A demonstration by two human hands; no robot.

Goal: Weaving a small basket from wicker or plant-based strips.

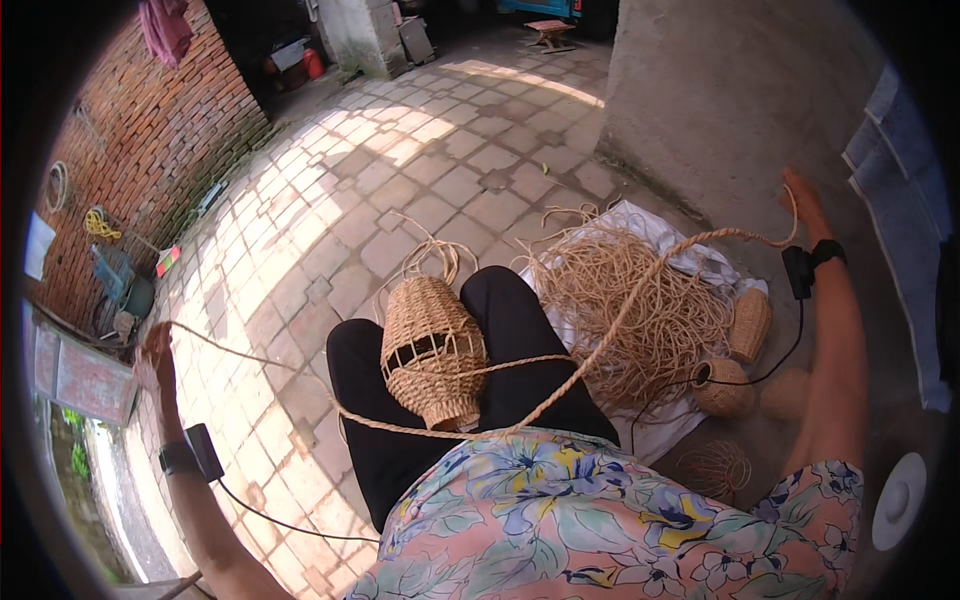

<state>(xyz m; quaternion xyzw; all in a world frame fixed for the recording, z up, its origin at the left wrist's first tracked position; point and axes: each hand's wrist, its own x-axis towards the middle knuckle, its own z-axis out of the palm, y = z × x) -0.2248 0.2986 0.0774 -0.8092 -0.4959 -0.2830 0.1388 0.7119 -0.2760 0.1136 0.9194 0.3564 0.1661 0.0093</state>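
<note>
A half-woven straw basket (432, 350) lies on its side in my lap, resting on my black trousers. My left hand (155, 358) is stretched far out to the left, closed on a thin straw strand (250, 358) that runs back to the basket. My right hand (803, 203) is flung out to the right, gripping a twisted straw rope (600, 345) that arcs down across my lap to the basket. Both wrists wear black bands with cables.
A tangled pile of straw cord (640, 300) lies on a white cloth (650, 225) at my right, with small finished woven pieces (748, 325) beside it. A grey concrete wall (720, 90) rises behind, a brick wall (130, 150) at the left, paving stones (400, 190) ahead.
</note>
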